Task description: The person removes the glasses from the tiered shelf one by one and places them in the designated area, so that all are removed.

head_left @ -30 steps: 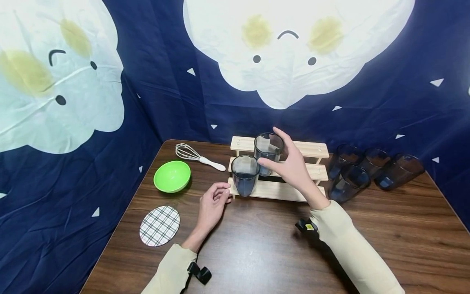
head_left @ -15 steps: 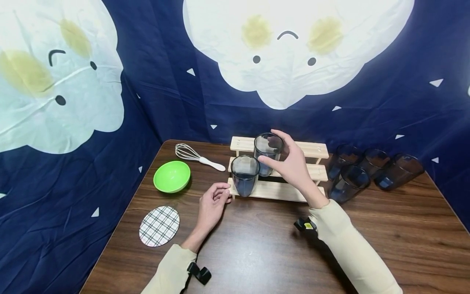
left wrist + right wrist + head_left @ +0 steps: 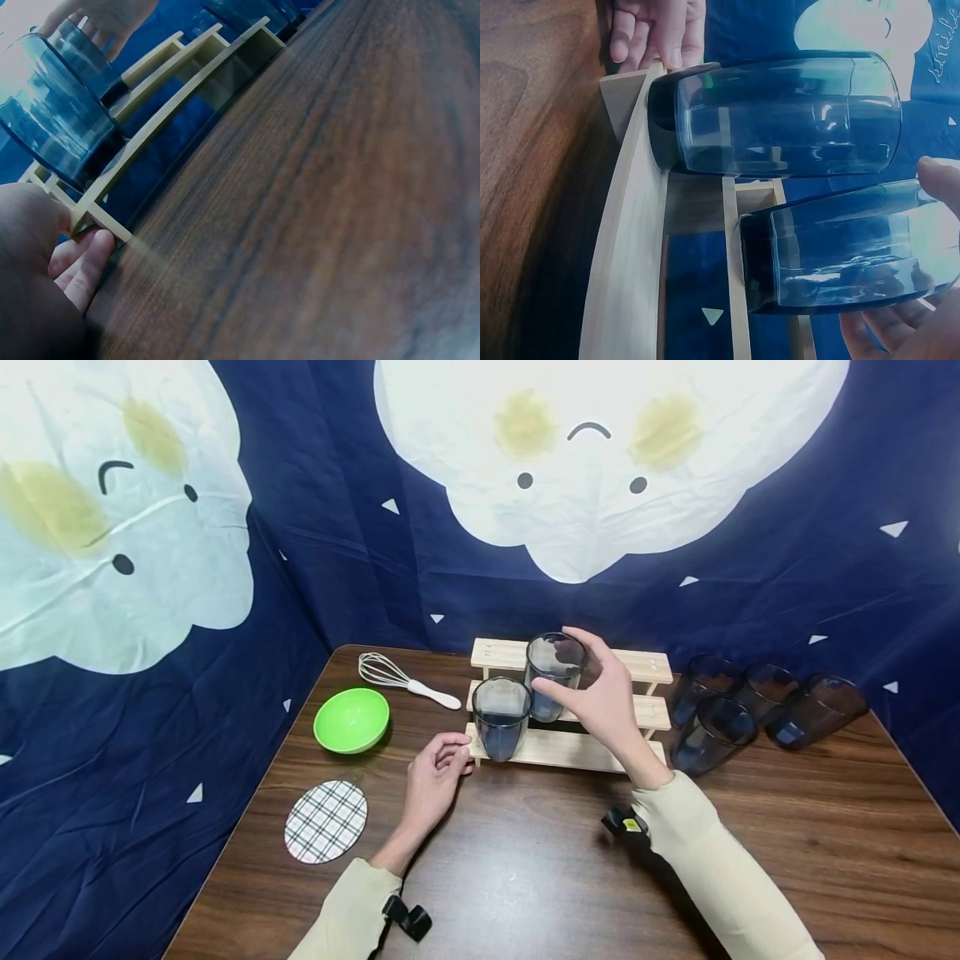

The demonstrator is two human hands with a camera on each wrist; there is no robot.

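Note:
A pale wooden three-step rack stands on the brown table. On the left of its lowest step is one dark, clear drinking glass. My right hand grips a second such glass near its rim, thumb on one side and fingers on the other. That glass is upright at the middle step, its base right at the step in the right wrist view. With thumb and curled fingers, my left hand holds the front left end of the rack; the left wrist view shows the fingertips under that end.
Several more dark glasses stand close together right of the rack. To the left are a green bowl, a white whisk and a round checked mat. A dark blue cloth with cloud faces hangs behind.
My right hand and the glass in it have shifted slightly to the right along the middle step, after staying nearly still before. The left hand and the rack have not moved.

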